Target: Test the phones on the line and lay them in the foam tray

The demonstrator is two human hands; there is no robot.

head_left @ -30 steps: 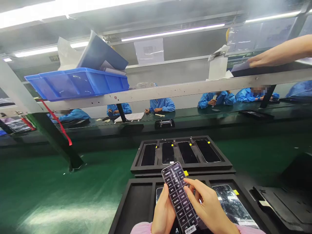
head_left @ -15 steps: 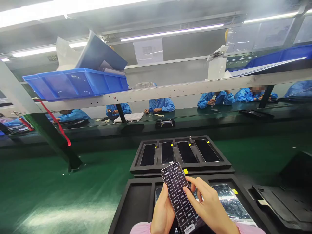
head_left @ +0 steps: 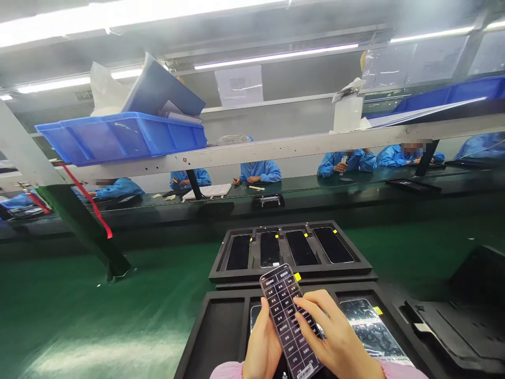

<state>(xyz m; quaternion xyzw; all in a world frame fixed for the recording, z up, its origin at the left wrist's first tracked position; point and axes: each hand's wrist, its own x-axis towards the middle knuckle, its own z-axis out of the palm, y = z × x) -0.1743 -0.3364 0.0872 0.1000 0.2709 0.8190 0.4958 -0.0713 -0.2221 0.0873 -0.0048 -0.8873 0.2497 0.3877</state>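
A smartphone (head_left: 284,305) with a lit grid of menu buttons is held upright over the near black tray (head_left: 221,331). My left hand (head_left: 263,346) grips its left edge from below, thumb on the side. My right hand (head_left: 335,337) lies across the screen's right half, fingers curled and fingertips on the display. In the near tray, right of my hands, lies another phone (head_left: 371,331) with a reflective screen and a yellow tab. Behind it a second black tray (head_left: 290,271) holds several dark phones in slots.
The green bench (head_left: 79,310) stretches to the left. Stacked black trays (head_left: 453,326) sit at the right. An overhead rail carries a blue bin (head_left: 122,138) and white papers. People in blue coats work at the far bench (head_left: 260,171).
A person's arm reaching along the upper right shelf has withdrawn. My right hand's fingers have slid a little down and left across the phone's screen; the phone stays in my left hand.
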